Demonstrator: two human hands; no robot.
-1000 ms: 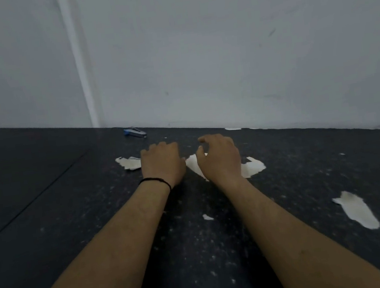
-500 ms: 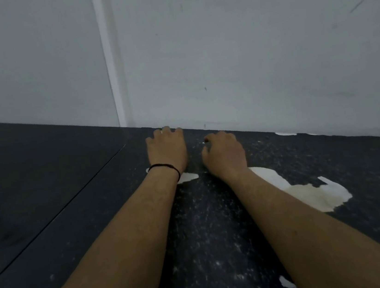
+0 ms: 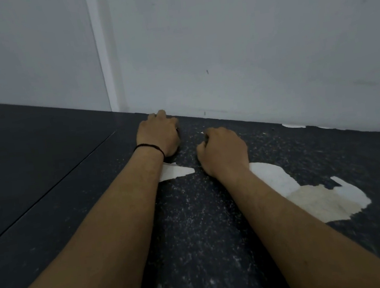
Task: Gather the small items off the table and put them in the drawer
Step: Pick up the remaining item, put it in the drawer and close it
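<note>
My left hand (image 3: 157, 136), with a black band on the wrist, lies palm down at the far edge of the dark table (image 3: 195, 227), fingertips against the wall. A thin dark sliver (image 3: 177, 131) shows at its right edge; whatever is under the palm is hidden. My right hand (image 3: 221, 151) rests on the table just to the right, fingers curled into a fist, with nothing visible in it. A tiny white speck (image 3: 202, 132) lies just beyond its knuckles. No drawer is in view.
White peeled patches mark the tabletop: a small one (image 3: 178, 172) between my wrists and a large one (image 3: 311, 195) beside my right forearm. A grey wall (image 3: 244, 52) closes the far side. A seam (image 3: 46, 196) runs across the table on the left.
Both hands moved forward toward the wall. The small blue item seen earlier by the wall is now out of sight where my left hand lies. My right hand curled into a fist.
</note>
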